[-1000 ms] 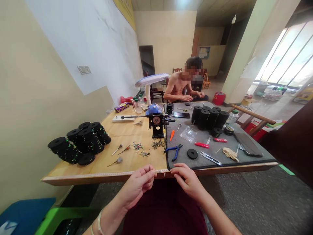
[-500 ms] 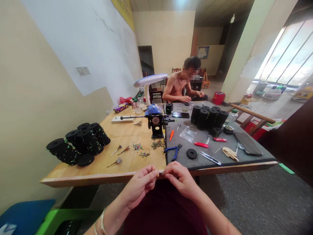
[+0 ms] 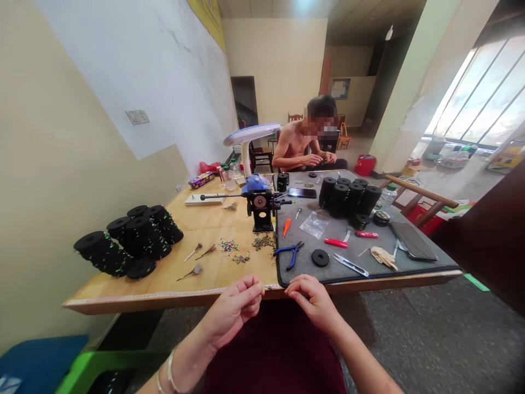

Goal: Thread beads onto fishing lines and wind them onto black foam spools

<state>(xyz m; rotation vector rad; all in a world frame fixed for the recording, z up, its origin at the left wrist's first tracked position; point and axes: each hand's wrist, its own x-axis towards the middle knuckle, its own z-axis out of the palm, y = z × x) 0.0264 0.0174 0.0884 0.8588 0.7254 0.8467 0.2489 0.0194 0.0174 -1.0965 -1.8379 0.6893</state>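
Observation:
My left hand and my right hand hover over my lap at the near edge of the wooden table. Each hand's fingers are pinched closed, thumb against fingertips. What they pinch is too small to make out; it may be a thin thread running between them. The hands are a short gap apart. Nearest on the table are blue-handled pliers, a black disc and scissors on a grey mat.
A stack of black spools lies at left, more black spools at back right. A blue-topped winding machine, a desk lamp, loose beads and a phone also sit there. Another person works at the far end.
My hands came together half a second ago, then drew apart again. The view shifted slightly. The person at the far end moved their hands.

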